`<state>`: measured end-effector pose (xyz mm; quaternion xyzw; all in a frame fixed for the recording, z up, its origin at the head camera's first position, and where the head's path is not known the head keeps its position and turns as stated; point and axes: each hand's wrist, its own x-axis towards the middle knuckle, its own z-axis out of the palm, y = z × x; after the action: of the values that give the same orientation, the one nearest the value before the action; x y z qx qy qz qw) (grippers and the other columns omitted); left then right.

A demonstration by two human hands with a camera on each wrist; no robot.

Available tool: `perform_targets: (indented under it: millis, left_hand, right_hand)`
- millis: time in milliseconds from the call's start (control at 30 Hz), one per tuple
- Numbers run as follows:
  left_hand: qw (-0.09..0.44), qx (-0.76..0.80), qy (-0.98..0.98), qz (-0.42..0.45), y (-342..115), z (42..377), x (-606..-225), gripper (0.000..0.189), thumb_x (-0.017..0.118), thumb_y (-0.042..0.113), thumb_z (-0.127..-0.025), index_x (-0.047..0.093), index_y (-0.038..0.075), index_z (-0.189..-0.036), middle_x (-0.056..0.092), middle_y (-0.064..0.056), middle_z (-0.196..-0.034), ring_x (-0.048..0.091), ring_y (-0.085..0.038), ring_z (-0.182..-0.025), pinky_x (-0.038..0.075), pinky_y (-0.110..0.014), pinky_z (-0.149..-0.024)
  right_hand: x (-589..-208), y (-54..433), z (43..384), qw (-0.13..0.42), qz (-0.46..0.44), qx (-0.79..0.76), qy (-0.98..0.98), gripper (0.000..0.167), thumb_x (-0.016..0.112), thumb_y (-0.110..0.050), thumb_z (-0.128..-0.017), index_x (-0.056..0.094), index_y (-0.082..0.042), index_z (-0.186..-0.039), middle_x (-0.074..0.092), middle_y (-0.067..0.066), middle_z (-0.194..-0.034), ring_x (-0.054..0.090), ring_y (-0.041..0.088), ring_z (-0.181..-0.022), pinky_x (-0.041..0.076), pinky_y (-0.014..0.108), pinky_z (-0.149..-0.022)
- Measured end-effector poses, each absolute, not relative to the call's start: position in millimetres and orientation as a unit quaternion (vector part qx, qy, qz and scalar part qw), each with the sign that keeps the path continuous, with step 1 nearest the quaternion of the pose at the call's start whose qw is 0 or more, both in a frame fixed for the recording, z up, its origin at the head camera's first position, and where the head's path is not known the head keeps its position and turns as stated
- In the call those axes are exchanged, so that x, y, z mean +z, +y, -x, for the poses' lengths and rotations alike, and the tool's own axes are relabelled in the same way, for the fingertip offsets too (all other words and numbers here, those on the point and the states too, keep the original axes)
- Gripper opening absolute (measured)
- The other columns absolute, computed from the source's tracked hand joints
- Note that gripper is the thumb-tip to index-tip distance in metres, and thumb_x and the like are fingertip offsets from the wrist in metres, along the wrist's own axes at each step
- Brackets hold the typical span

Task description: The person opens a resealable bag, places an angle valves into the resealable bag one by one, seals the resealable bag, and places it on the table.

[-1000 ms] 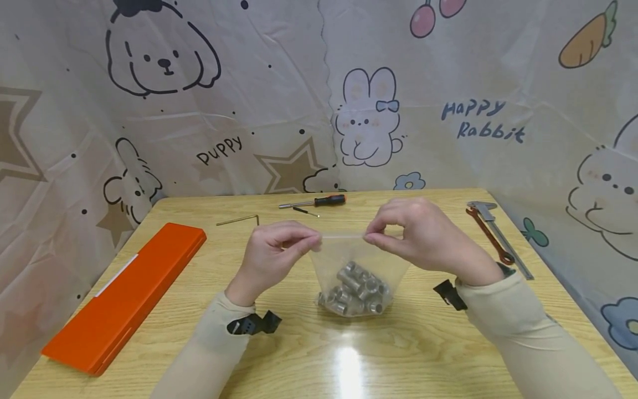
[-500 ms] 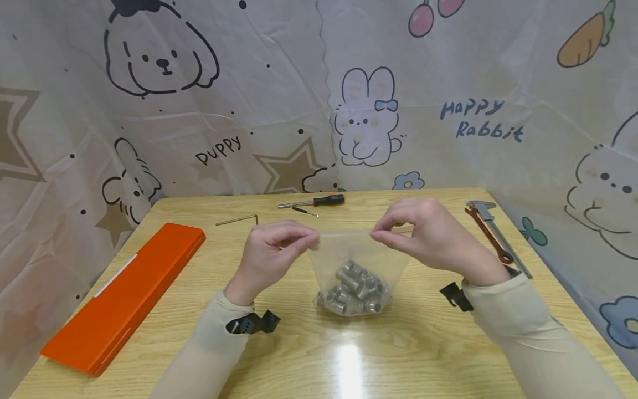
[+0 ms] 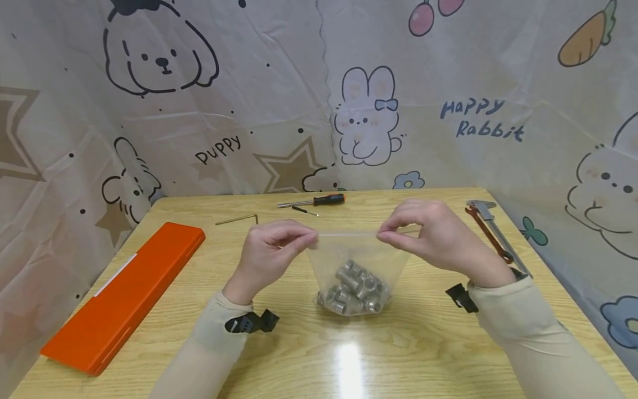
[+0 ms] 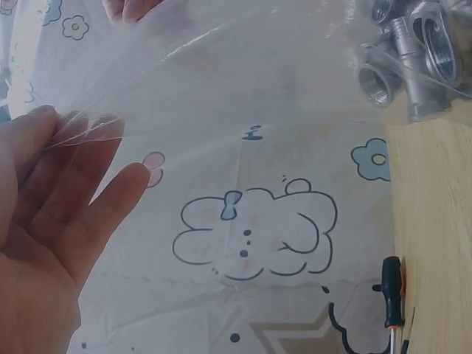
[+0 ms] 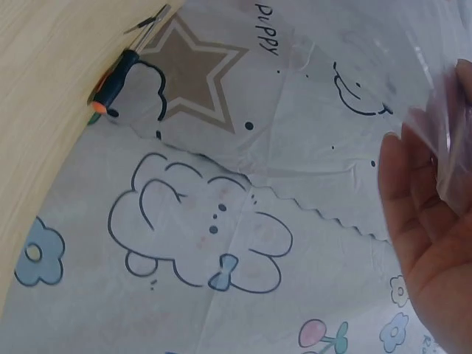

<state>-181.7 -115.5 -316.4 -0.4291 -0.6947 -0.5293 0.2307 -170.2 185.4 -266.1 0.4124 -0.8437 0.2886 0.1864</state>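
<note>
A clear zip bag [image 3: 324,260] stands upright on the table between my hands. Inside it, several silvery metal pipe fittings [image 3: 356,282] are heaped at the bottom; some have threaded openings in the left wrist view. My left hand [image 3: 274,255] pinches the bag's top edge at its left corner between thumb and finger. Farther right along the same edge, my right hand [image 3: 423,235] pinches the zip strip with thumb and forefinger. In the right wrist view, folded plastic [image 5: 450,140] lies between that hand's thumb and fingers.
On the left lies a long orange case [image 3: 129,293]. At the back are a hex key [image 3: 236,220], a black-handled screwdriver [image 3: 329,200] and a small thin tool [image 3: 304,211]. A reddish wrench [image 3: 485,230] and a caliper [image 3: 503,238] lie at the right edge.
My right hand has slid to the right along the bag's top edge, away from the left hand. The left hand and the fittings have hardly moved.
</note>
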Motion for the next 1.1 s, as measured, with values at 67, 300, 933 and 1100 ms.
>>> perform_targets:
  millis: [67, 300, 933, 1100]
  left_hand:
    - [0.234, -0.525, -0.692, 0.436, -115, 182, -316, 0.014, 0.072, -0.013, -0.083, 0.076, -0.002, -0.090, 0.074, -0.009, -0.085, 0.071, -0.018, -0.075, 0.060, -0.028, -0.066]
    - [0.241, -0.517, -0.683, 0.456, -114, 184, -314, 0.006, 0.072, -0.005, -0.087, 0.076, -0.001, -0.090, 0.073, -0.012, -0.084, 0.071, -0.018, -0.076, 0.060, -0.029, -0.067]
    - [0.256, -0.506, -0.695, 0.442, -112, 186, -316, 0.007, 0.072, -0.005, -0.086, 0.076, -0.001, -0.090, 0.074, -0.011, -0.084, 0.070, -0.017, -0.076, 0.058, -0.025, -0.066]
    - [0.252, -0.523, -0.694, 0.426, -110, 185, -322, 0.008, 0.072, -0.007, -0.085, 0.076, -0.001, -0.088, 0.073, -0.011, -0.083, 0.070, -0.017, -0.075, 0.058, -0.024, -0.066]
  right_hand:
    - [-267, 187, 170, 0.194, -0.414, 0.288, -0.841, 0.005, 0.079, -0.009, -0.084, 0.076, -0.012, -0.087, 0.070, -0.010, -0.086, 0.063, 0.006, -0.079, 0.055, 0.029, -0.068]
    - [-271, 193, 170, 0.217, -0.417, 0.288, -0.834, 0.011, 0.081, -0.006, -0.081, 0.075, -0.014, -0.085, 0.070, -0.010, -0.086, 0.064, 0.008, -0.082, 0.054, 0.028, -0.076]
    - [-277, 234, 167, 0.242, -0.377, 0.277, -0.850, 0.018, 0.082, -0.005, -0.079, 0.075, -0.020, -0.086, 0.070, -0.013, -0.087, 0.064, 0.005, -0.076, 0.048, 0.016, -0.062]
    - [-281, 239, 171, 0.241, -0.366, 0.292, -0.851, 0.016, 0.081, -0.005, -0.080, 0.076, -0.019, -0.087, 0.071, -0.012, -0.087, 0.065, 0.005, -0.077, 0.049, 0.017, -0.063]
